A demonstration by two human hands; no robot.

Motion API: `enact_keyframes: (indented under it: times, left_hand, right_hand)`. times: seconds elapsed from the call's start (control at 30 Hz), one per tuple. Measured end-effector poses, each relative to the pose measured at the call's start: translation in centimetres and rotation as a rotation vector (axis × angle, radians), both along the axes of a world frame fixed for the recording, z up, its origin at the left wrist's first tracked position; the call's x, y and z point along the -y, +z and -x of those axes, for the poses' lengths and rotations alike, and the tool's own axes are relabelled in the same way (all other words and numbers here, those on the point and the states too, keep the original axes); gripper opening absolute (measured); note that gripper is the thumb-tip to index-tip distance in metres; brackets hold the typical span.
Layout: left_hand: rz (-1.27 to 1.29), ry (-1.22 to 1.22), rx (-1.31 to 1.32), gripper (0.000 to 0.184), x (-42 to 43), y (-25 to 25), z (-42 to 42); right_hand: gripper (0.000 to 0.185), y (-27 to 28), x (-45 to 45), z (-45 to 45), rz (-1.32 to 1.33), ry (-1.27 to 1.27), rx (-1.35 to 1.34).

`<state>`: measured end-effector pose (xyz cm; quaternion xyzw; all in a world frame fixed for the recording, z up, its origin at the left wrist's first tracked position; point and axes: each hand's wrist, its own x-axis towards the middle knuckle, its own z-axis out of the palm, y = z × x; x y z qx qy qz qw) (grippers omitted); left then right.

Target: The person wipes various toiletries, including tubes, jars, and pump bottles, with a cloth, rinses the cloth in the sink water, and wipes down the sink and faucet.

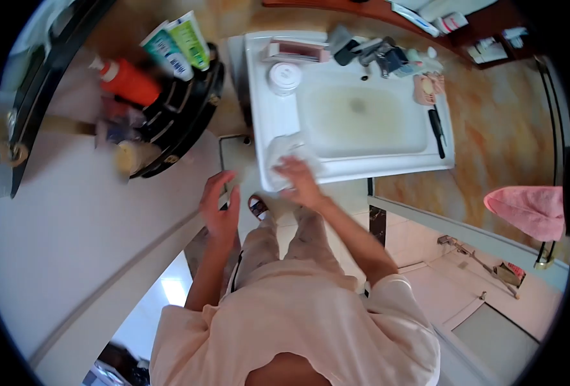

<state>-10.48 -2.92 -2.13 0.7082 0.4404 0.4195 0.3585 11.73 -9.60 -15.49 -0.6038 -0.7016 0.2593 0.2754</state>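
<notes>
My right hand (pixel 298 179) rests on a crumpled white cloth or tissue (pixel 286 149) at the near left corner of the white sink (pixel 355 163). Its fingers are spread over the white material. Left of the sink's corner, my left hand (pixel 220 204) hangs in the air with thumb and fingers apart, holding nothing. A round white jar (pixel 284 78) stands on the sink's left rim, beyond the cloth. The sink's basin holds shallow, slightly cloudy water (pixel 362 119).
A black corner shelf (pixel 198 116) at the left bears tubes and a red bottle (pixel 129 82). A pink box (pixel 296 50), a soap holder (pixel 425 90) and a black-handled item (pixel 437 132) lie around the sink. A pink towel (pixel 527 211) hangs at the right.
</notes>
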Motion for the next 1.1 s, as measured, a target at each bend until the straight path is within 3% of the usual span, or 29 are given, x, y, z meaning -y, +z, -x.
enact_keyframes:
  times: [0.07,0.23,0.53,0.87,1.03,1.1]
  left_hand:
    - [0.013,0.0,-0.002,0.025,0.4,0.0,-0.5]
    - [0.089,-0.03,-0.029,0.023,2.2,0.6,-3.2]
    - [0.092,-0.066,-0.04,0.022,5.4,0.3,-11.9]
    - [0.155,-0.073,0.012,0.026,10.7,-0.7,-20.4]
    - [0.174,-0.042,0.044,0.025,12.2,-2.0,-21.6]
    - [0.186,-0.034,0.046,0.024,12.6,-2.5,-22.2]
  right_hand:
    - [0.07,2.1,0.4,2.1,0.017,-0.074,0.12]
    - [0.058,3.2,3.2,-1.6,-0.054,-0.031,0.209]
    - [0.056,2.7,13.2,-24.0,0.03,-0.157,0.449]
    - [0.057,1.9,21.3,-43.1,0.117,-0.31,0.686]
    - [0.051,2.9,22.5,-45.5,0.241,-0.462,0.65]
    - [0.049,0.7,22.6,-43.7,0.199,-0.529,0.205]
